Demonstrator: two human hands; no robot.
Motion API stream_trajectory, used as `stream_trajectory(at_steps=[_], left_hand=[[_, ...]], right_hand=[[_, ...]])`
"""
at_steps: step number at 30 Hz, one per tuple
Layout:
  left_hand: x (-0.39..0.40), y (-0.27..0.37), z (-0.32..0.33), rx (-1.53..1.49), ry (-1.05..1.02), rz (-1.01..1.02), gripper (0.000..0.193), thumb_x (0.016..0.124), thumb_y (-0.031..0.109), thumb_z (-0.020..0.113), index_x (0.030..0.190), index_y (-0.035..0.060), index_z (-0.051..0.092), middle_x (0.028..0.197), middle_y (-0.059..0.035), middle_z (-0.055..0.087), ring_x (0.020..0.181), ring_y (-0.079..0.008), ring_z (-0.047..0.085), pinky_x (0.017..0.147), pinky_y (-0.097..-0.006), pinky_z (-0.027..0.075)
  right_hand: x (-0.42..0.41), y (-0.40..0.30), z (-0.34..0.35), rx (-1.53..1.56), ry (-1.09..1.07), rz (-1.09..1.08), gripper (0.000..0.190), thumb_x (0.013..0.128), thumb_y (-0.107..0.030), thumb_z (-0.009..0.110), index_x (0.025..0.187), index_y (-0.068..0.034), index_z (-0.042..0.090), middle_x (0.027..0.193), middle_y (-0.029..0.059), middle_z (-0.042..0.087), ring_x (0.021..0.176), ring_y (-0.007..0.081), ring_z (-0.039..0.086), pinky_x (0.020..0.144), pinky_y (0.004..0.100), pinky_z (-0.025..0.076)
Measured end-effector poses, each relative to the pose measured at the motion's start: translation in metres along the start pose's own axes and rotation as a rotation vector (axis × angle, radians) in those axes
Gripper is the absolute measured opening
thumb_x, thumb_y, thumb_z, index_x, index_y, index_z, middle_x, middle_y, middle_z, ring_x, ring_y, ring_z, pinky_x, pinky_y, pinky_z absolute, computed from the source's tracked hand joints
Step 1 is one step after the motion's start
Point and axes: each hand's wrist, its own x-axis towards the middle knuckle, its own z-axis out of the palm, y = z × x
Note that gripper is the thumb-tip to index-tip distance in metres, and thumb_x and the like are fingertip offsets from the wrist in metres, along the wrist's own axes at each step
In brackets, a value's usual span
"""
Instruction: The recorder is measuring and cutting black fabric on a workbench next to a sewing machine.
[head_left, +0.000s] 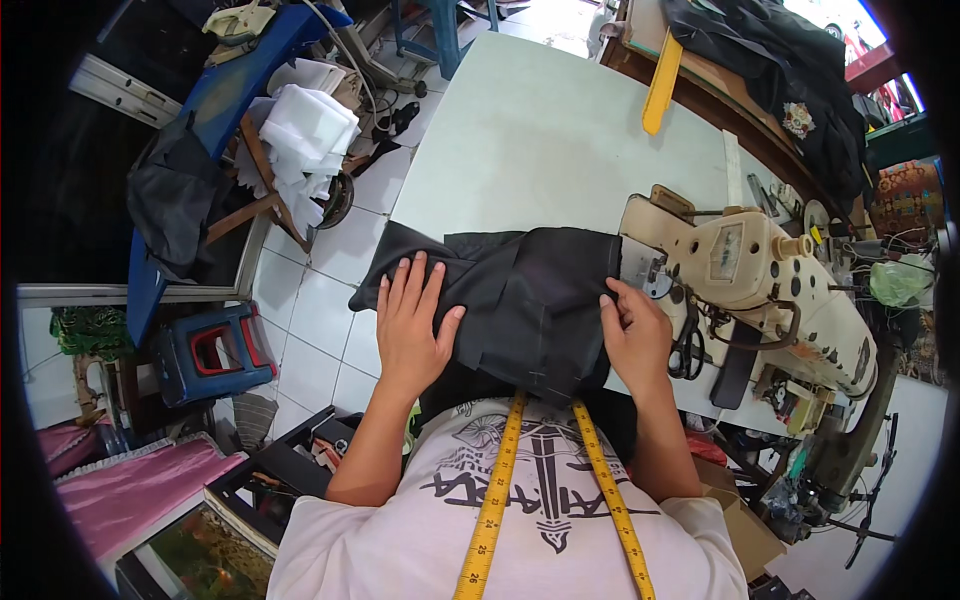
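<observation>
A piece of dark cloth (525, 300) lies folded over the near edge of the pale table, just left of a cream sewing machine (757, 277). My left hand (412, 315) rests flat on the cloth's left part, fingers spread. With thumb and forefinger at the cloth's right edge, my right hand (634, 330) pinches it close to the machine's needle plate (645, 266). Black-handled scissors (686, 349) lie beside my right hand. A yellow tape measure (499, 480) hangs down both sides of my chest, its lower ends meeting the cloth.
A yellow ruler (662, 82) juts over the far right edge of the pale table (510, 135). A dark case (735, 367) lies under the machine's arm. White cloth (307, 127) is heaped at the left, above a blue stool (214, 356). Dark cloth (772, 60) covers a cabinet at the upper right.
</observation>
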Motion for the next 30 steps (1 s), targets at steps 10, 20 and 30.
stream_trajectory(at_steps=[10,20,30], left_hand=[[0.071,-0.036,0.009,0.060,-0.032,0.019,0.050,0.094,0.029,0.057,0.139,0.0089,0.049,0.150,-0.0139,0.040,0.139,-0.0348,0.035,0.113,-0.0470,0.028],[0.077,-0.037,0.015,-0.010,0.023,0.003,0.046,0.095,0.025,0.056,0.137,0.0076,0.051,0.148,-0.0145,0.042,0.138,-0.0364,0.036,0.110,-0.0481,0.032],[0.077,-0.037,0.015,-0.020,0.033,0.008,0.046,0.094,0.024,0.058,0.137,0.0072,0.051,0.147,-0.0146,0.044,0.138,-0.0362,0.037,0.110,-0.0473,0.032]], right_hand=[[0.051,-0.006,0.033,-0.040,0.215,-0.271,0.019,0.086,-0.013,0.066,0.104,-0.008,0.070,0.078,0.0065,0.065,0.062,0.0266,0.059,0.062,0.0366,0.044],[0.053,-0.002,0.036,0.005,0.193,-0.192,0.019,0.086,-0.015,0.067,0.104,-0.009,0.071,0.075,0.0037,0.064,0.059,0.0207,0.058,0.062,0.0336,0.043],[0.053,-0.003,0.036,0.013,0.196,-0.191,0.019,0.085,-0.015,0.068,0.104,-0.009,0.071,0.071,0.0025,0.062,0.057,0.0192,0.057,0.060,0.0332,0.041]])
